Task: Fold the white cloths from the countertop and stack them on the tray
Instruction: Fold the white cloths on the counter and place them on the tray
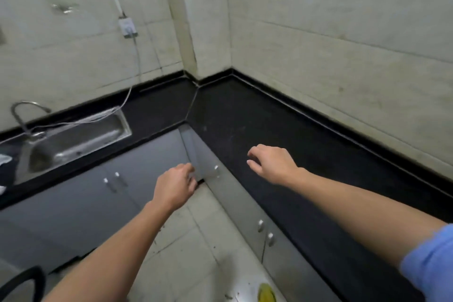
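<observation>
My left hand [175, 185] hangs in the air in front of the grey corner cabinet, fingers loosely curled, holding nothing. My right hand [272, 163] hovers over the black countertop [257, 125] near its front edge, fingers loosely bent and empty. A scrap of white cloth [4, 159] shows at the far left edge, on the counter beside the sink; most of it is cut off by the frame. No tray is in view.
A steel sink [73, 140] with a curved tap [22, 115] sits in the counter at left, a white cable trailing over it from a wall socket [127, 28]. Grey cabinet doors [117, 179] run below. Tiled floor, with a yellow object [266, 293] at the bottom.
</observation>
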Demonstrator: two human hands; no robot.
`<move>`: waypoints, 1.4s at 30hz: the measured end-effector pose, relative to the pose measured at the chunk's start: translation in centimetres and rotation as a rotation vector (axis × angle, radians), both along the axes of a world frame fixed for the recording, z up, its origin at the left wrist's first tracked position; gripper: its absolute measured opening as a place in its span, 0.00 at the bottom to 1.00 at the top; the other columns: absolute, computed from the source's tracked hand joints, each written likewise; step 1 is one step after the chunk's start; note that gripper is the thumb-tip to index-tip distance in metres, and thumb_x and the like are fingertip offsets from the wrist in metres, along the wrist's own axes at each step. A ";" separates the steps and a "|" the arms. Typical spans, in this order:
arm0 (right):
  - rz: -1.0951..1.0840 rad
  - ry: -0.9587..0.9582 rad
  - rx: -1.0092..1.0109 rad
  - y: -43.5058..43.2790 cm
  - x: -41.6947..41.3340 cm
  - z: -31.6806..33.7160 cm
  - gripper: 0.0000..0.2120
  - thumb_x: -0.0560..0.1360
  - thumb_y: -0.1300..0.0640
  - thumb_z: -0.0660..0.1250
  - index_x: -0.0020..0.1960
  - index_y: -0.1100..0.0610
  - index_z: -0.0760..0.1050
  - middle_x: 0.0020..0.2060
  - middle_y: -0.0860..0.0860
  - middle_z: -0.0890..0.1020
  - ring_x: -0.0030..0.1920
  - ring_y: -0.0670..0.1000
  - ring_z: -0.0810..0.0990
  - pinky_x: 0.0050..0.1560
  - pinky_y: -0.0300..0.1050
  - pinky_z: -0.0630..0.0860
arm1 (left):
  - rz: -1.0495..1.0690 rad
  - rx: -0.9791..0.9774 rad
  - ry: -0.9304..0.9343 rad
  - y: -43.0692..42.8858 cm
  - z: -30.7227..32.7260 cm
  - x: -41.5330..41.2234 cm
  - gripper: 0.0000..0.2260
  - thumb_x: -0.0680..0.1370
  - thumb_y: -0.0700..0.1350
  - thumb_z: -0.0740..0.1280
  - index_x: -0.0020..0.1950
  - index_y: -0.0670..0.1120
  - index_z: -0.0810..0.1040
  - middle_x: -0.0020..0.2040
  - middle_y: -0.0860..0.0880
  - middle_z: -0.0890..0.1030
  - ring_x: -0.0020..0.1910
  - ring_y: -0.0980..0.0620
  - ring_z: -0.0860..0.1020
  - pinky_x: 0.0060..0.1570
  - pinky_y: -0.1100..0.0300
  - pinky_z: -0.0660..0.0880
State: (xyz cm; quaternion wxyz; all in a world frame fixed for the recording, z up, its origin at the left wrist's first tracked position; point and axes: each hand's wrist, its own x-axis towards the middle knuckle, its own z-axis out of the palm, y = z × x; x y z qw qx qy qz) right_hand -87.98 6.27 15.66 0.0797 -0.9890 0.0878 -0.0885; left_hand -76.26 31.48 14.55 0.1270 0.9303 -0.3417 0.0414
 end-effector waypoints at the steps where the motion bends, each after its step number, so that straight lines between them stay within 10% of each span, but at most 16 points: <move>1: 0.026 0.008 0.004 0.3 1.9 -0.2 0.14 0.79 0.44 0.57 0.58 0.50 0.73 0.55 0.48 0.78 0.51 0.54 0.79 0.47 0.50 0.75 | 0.028 0.009 0.003 0.8 -0.3 1.2 0.12 0.77 0.48 0.61 0.59 0.48 0.76 0.53 0.49 0.80 0.52 0.45 0.79 0.45 0.54 0.75; 15: 0.343 0.032 0.027 3.4 32.5 -0.6 0.16 0.79 0.45 0.57 0.62 0.51 0.73 0.56 0.50 0.79 0.52 0.54 0.80 0.50 0.51 0.76 | 0.340 0.064 0.010 5.2 0.5 22.6 0.14 0.78 0.49 0.61 0.63 0.48 0.75 0.57 0.49 0.80 0.55 0.46 0.78 0.48 0.54 0.75; 42: 0.769 0.181 0.028 35.8 77.5 -4.6 0.16 0.79 0.44 0.58 0.62 0.49 0.74 0.57 0.46 0.80 0.56 0.51 0.79 0.51 0.47 0.74 | 0.826 0.004 0.141 35.8 -4.4 57.4 0.10 0.77 0.48 0.62 0.55 0.47 0.77 0.52 0.48 0.81 0.51 0.45 0.78 0.47 0.55 0.73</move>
